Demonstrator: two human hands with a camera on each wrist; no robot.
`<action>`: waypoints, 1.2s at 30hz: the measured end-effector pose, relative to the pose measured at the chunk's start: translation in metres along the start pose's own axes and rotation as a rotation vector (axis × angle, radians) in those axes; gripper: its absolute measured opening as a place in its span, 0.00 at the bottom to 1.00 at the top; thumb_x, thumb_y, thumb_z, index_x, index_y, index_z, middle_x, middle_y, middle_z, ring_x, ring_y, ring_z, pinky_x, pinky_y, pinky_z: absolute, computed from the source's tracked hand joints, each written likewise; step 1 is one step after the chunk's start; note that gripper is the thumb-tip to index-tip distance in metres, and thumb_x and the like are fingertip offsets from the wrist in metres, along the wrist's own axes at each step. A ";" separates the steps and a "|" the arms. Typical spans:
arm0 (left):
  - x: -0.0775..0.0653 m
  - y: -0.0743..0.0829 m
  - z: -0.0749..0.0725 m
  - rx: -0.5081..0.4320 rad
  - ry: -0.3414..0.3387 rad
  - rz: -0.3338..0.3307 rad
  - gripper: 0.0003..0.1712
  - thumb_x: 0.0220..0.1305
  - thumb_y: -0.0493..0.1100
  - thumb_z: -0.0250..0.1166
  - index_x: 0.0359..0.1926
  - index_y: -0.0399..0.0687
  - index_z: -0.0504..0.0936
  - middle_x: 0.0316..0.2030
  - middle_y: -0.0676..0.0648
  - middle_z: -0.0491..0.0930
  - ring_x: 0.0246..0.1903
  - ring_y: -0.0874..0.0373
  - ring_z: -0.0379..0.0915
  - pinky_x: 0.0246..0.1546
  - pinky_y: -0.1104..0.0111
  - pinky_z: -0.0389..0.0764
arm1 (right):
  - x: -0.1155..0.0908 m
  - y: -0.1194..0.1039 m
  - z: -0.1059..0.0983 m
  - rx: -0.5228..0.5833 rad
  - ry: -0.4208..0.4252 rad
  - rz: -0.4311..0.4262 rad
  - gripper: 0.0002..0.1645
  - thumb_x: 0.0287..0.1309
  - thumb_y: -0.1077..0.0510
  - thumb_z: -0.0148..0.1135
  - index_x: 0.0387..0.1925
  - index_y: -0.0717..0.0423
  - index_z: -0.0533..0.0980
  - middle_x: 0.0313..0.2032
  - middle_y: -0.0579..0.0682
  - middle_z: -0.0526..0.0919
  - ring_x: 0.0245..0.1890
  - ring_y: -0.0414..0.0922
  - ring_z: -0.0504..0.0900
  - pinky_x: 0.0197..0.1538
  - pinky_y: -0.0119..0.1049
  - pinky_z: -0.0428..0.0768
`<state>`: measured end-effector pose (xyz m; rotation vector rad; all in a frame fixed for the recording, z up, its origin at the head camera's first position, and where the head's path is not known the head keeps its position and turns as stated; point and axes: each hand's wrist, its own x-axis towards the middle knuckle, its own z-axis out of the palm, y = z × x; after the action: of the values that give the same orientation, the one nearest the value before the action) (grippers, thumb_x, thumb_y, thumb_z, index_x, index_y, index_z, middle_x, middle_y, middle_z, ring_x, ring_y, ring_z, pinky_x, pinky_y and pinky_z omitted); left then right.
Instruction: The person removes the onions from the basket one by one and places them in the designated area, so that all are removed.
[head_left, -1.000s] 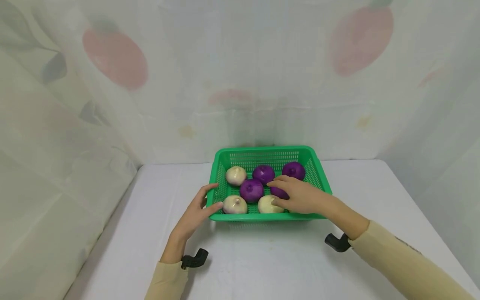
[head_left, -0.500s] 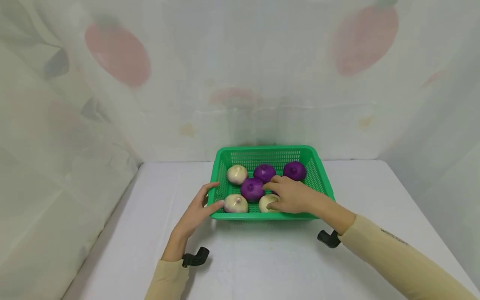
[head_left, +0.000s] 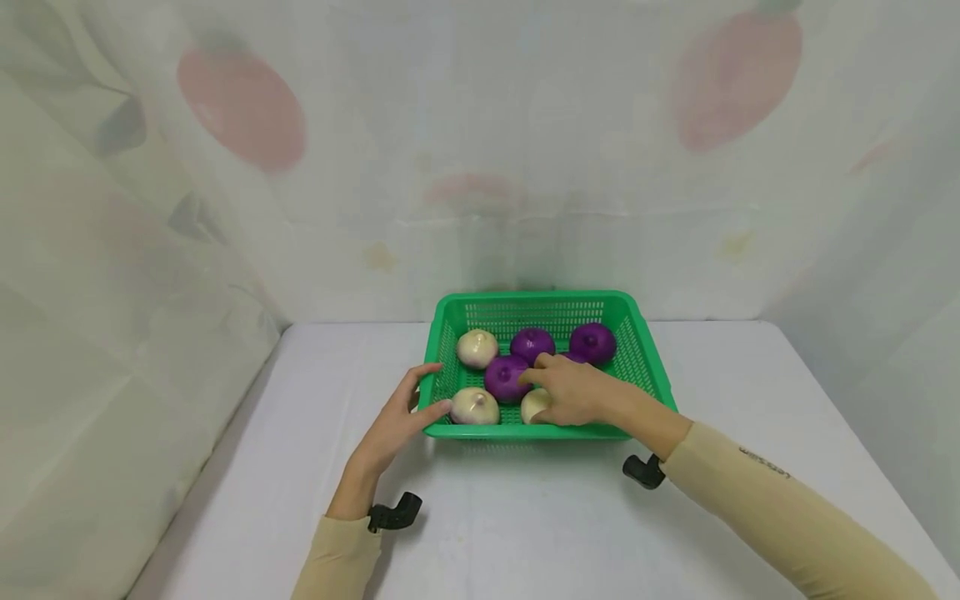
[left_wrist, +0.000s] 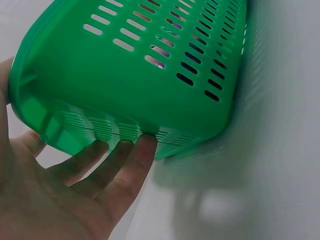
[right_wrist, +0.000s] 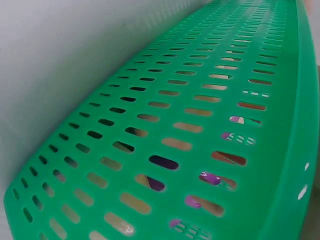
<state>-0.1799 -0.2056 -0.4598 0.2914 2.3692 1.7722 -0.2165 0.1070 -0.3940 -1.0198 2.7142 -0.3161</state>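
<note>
A green plastic basket [head_left: 660, 375] holds several onions, some purple and some white. My left hand [head_left: 390, 425] holds its left front corner. The thumb and a finger lie over the rim and the other fingertips [left_wrist: 145, 145] meet the slotted outer wall. My right hand [head_left: 573, 392] is inside the basket with spread, slightly bent fingers, over the front white onion [head_left: 532, 405]. Its fingertips reach the middle purple onion [head_left: 504, 379]. Another purple onion [head_left: 576, 357] is mostly hidden behind this hand. In the right wrist view, the basket's wall [right_wrist: 200, 125] hides most of the hand.
The basket stands on a white-covered table [head_left: 525, 525], close to the hanging curtain [head_left: 525, 150] with faded fruit prints. Another white onion [head_left: 475, 407] lies by my left thumb, and one [head_left: 477, 349] behind it. At the back right sits a purple onion [head_left: 593, 342].
My right hand has moved left across the onions, covering more of the front white one and uncovering the back right purple one. My left hand stays on the basket.
</note>
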 end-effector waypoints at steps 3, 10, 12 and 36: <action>0.000 0.000 0.000 0.005 0.003 0.002 0.39 0.67 0.58 0.69 0.74 0.67 0.62 0.77 0.52 0.52 0.76 0.34 0.44 0.66 0.31 0.54 | 0.003 0.001 0.001 0.008 -0.023 -0.006 0.33 0.57 0.43 0.75 0.62 0.45 0.78 0.46 0.48 0.75 0.42 0.44 0.76 0.43 0.43 0.81; 0.000 0.000 0.001 0.000 0.013 -0.003 0.37 0.66 0.58 0.69 0.72 0.71 0.64 0.76 0.52 0.53 0.75 0.33 0.45 0.66 0.32 0.55 | 0.008 0.006 0.006 0.023 -0.076 -0.025 0.29 0.60 0.43 0.72 0.61 0.45 0.79 0.50 0.49 0.75 0.47 0.46 0.76 0.49 0.47 0.81; 0.000 0.000 0.001 0.001 0.011 0.001 0.38 0.67 0.58 0.69 0.73 0.67 0.63 0.76 0.52 0.53 0.75 0.33 0.45 0.66 0.32 0.55 | 0.009 0.007 0.008 0.031 -0.085 -0.036 0.28 0.60 0.44 0.72 0.60 0.46 0.79 0.49 0.49 0.75 0.47 0.46 0.76 0.49 0.46 0.80; 0.001 0.000 0.001 0.008 0.020 0.009 0.40 0.66 0.58 0.69 0.74 0.61 0.63 0.76 0.53 0.53 0.75 0.34 0.45 0.67 0.32 0.54 | 0.006 0.009 -0.002 0.002 -0.030 -0.053 0.29 0.55 0.46 0.70 0.59 0.46 0.80 0.46 0.47 0.74 0.45 0.45 0.72 0.38 0.38 0.79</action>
<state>-0.1805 -0.2039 -0.4598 0.2877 2.3924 1.7788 -0.2270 0.1091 -0.3956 -1.0881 2.6637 -0.3103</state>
